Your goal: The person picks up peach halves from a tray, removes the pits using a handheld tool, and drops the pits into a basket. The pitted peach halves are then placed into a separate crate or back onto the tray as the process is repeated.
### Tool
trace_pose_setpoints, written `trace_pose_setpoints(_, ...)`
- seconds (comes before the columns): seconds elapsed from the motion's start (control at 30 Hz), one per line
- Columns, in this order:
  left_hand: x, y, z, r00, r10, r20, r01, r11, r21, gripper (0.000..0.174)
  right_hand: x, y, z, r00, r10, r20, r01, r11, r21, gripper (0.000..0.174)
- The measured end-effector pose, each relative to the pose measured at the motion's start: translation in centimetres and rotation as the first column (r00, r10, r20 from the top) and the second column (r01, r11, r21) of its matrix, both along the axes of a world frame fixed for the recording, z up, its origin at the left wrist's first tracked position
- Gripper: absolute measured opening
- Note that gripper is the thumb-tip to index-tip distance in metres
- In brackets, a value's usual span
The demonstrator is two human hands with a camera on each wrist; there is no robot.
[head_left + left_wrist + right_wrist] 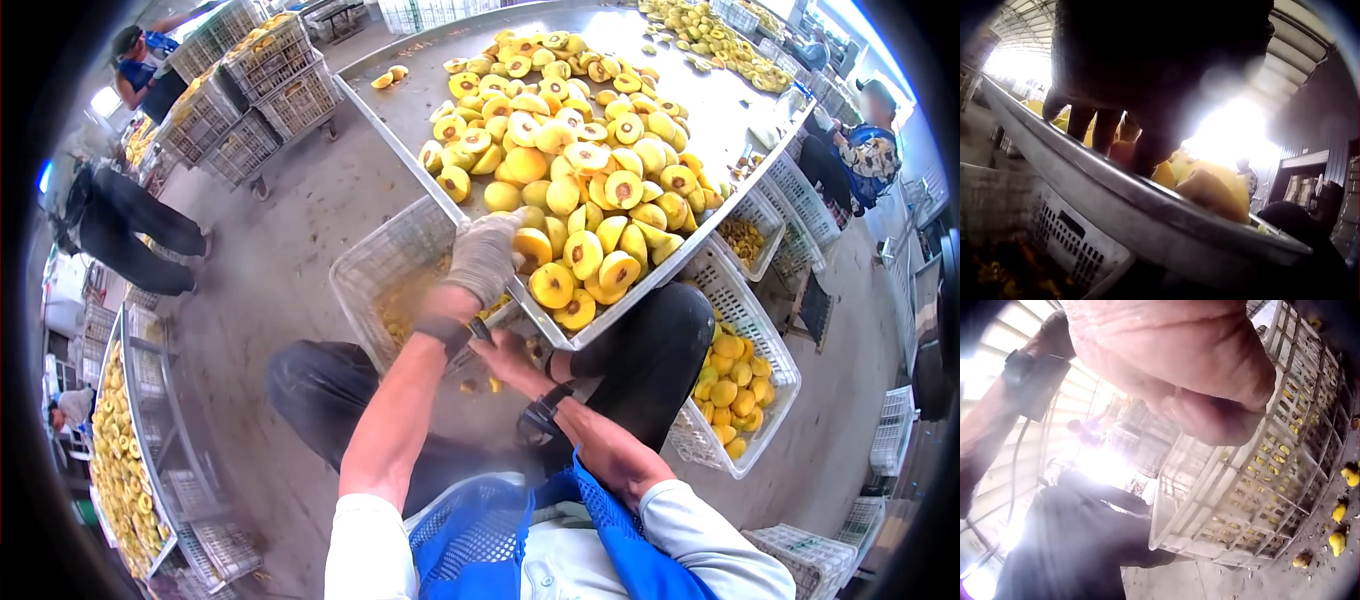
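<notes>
My left hand (485,260), in a pale glove, reaches over the rim of a metal table (395,150) heaped with halved yellow peaches (560,190). Its fingers are spread at a peach half (532,246) near the corner; in the left wrist view the fingers (1105,128) point down among the fruit, dark against the light. Below the rim, my bare right hand (512,362) is curled around a small tool with a dark handle (480,329), whose working end is hidden. The right wrist view shows curled fingers (1210,415) in front of a crate.
A white crate (350,265) with yellow scraps stands under the table's left edge. Another crate (790,385) of yellow peaches is by my right knee. Bits of fruit (1337,544) lie on the floor. Stacked crates (285,75) and other people (125,215) are farther off.
</notes>
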State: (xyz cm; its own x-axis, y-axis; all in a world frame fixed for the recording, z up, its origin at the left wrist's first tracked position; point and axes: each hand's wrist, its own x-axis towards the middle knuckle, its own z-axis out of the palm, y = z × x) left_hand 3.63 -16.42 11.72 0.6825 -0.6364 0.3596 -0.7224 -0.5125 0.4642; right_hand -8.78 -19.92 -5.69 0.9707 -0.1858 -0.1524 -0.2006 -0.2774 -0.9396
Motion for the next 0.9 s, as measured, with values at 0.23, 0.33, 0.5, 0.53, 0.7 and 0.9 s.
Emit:
trace_pose_setpoints(0.23,-0.6,-1.4,-0.6,0.998,0.030,0.056,-0.046,0.951,0.306,0.053,0.3,-0.3,-3.2,0.999,0.001,0.044,0.001,0.999,-0.047,0.037)
trace_pose_setpoints(0.33,-1.1,-1.1,-1.1,0.993,0.048,0.104,-0.068,0.978,0.200,0.050,0.4,0.2,-3.5,0.992,-0.085,0.090,0.081,0.996,0.045,0.041)
trace_pose_setpoints(0.5,-0.6,0.3,-0.3,0.944,0.138,-0.300,-0.222,0.938,-0.267,0.050,0.0,-0.1,-2.6,0.993,-0.075,0.092,0.061,0.987,0.148,0.031)
trace_pose_setpoints(0.53,-0.7,0.8,0.4,0.944,0.147,-0.296,-0.229,0.937,-0.266,0.050,0.1,-0.3,-2.4,0.995,-0.045,0.091,0.029,0.984,0.173,0.025)
trace_pose_setpoints(0.7,-0.6,5.1,0.7,0.593,-0.319,-0.739,-0.462,0.618,-0.637,0.042,0.0,0.8,4.2,0.995,-0.099,-0.019,0.100,0.950,0.297,0.019)
trace_pose_setpoints(0.9,-3.3,9.9,-0.2,0.403,-0.665,-0.628,-0.574,0.351,-0.740,0.046,-1.1,1.3,11.0,0.989,-0.116,0.091,0.054,0.862,0.505,0.020)
